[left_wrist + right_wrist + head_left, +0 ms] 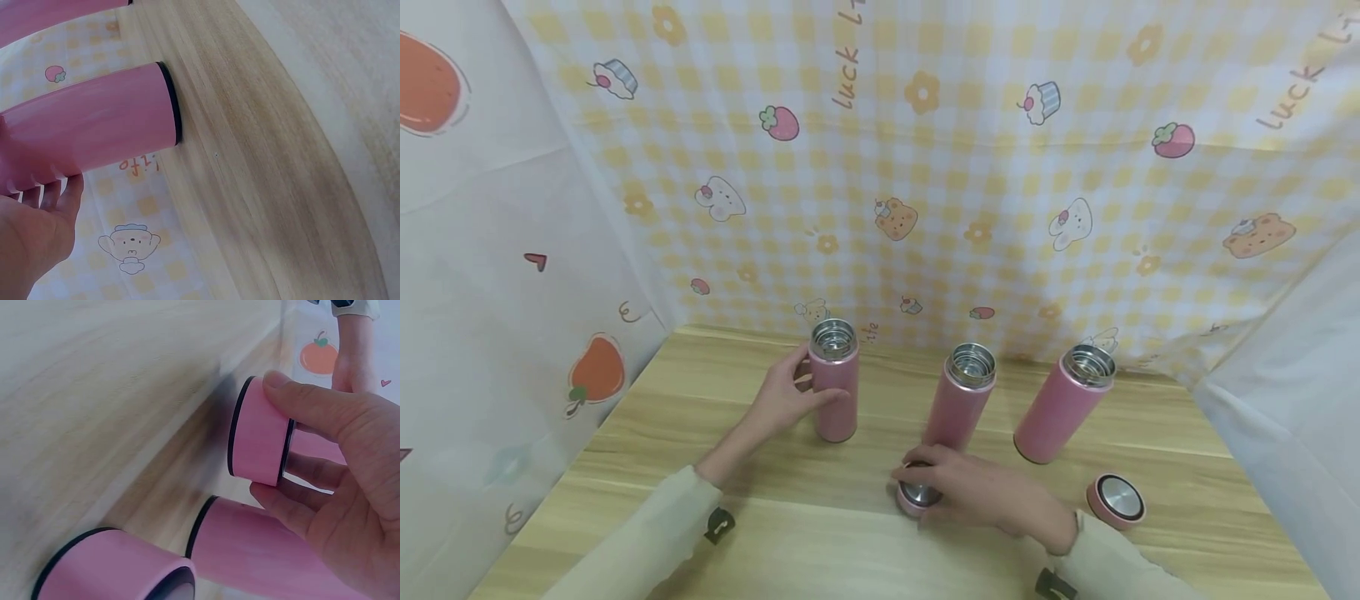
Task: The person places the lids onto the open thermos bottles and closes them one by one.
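A yellow-checked cloth (955, 158) is hung behind the wooden bench (820, 546). The leftmost pink bottle (841, 373), uncapped, is held upright by the left hand (790, 402), its fingers curled round the side. A pink lid (919, 498) is pinched between the thumb and fingers of the right hand (985, 490), low in front and to the right of that bottle's vertical axis, well below its open mouth.

Pink bottles (1062, 412) with silver necks (833, 353), pink lids (1117, 500), cream sleeves (647, 533), yellow-checked white cloth (970, 171)
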{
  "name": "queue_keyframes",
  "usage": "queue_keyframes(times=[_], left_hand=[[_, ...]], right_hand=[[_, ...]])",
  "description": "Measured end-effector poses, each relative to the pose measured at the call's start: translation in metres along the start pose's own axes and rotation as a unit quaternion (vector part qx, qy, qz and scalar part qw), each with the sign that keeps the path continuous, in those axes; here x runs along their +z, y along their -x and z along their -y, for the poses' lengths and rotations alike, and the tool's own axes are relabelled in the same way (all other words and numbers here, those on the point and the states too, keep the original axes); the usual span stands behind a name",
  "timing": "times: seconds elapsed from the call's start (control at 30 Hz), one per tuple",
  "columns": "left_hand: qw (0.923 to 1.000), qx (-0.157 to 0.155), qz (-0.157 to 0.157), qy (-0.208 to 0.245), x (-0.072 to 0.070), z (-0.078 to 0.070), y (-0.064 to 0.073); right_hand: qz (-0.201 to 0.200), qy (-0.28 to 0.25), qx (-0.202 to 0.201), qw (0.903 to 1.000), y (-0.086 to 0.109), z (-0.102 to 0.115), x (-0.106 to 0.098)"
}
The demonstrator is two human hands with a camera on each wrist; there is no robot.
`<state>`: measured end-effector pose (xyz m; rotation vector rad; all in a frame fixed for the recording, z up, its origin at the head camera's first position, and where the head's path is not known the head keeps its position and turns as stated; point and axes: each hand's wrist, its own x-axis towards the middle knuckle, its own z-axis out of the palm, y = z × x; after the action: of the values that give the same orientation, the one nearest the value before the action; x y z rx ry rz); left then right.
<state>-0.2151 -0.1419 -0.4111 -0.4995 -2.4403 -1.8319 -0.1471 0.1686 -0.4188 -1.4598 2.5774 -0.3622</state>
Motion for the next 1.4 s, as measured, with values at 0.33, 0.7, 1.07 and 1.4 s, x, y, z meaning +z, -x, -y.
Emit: queue_keyframes(times=[0.33,0.7,1.07,1.4], left_hand=[[1.0,0.002,0.002,0.007,0.0,0.003,0.0],[1.0,-0.005,-0.001,0.0,-0.001,0.003,0.001],[0.9999,-0.014,-0.001,0.002,-0.001,0.001,0.002],[0.9998,-0.018,0.001,-0.002,0.002,0.002,-0.001]], right_hand=[[0.007,0.018,0.009,0.9998,0.0,0.004,-0.016],[0.005,0.04,0.008,0.9991,-0.004,0.007,-0.034],[0.003,0.035,-0.001,0.9994,-0.006,0.012,-0.044],[0.005,0.03,-0.014,0.9994,-0.009,0.017,-0.051]])
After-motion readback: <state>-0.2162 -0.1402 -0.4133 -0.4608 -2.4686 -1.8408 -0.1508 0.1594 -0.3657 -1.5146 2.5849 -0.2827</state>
